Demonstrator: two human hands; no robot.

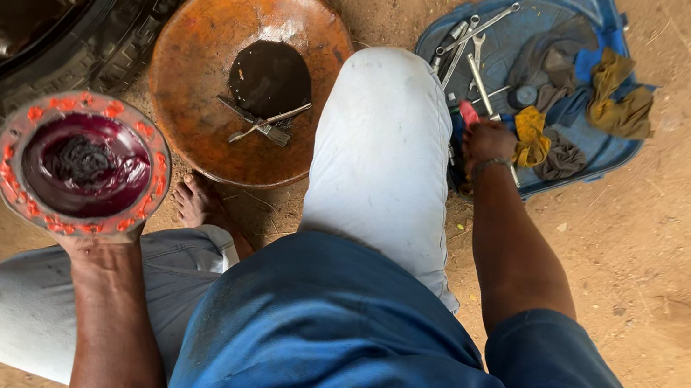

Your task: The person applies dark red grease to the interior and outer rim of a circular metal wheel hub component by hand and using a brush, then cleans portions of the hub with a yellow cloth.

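Head view: left hand (pixel 101 248) cups from below a round metal hub cap (pixel 82 164), red sealant ringing its flange, the bowl already packed with dark purple grease; it is held up beside the truck tyre (pixel 24 85). Right hand (pixel 487 141) reaches into the blue tool tray (pixel 603 159), fingers closed about a red-handled tool (pixel 470 112) among spanners and rags. A rusty pan (pixel 201 45) of dark oil lies between. Cap not yet fitted; the wheel hub looks open.
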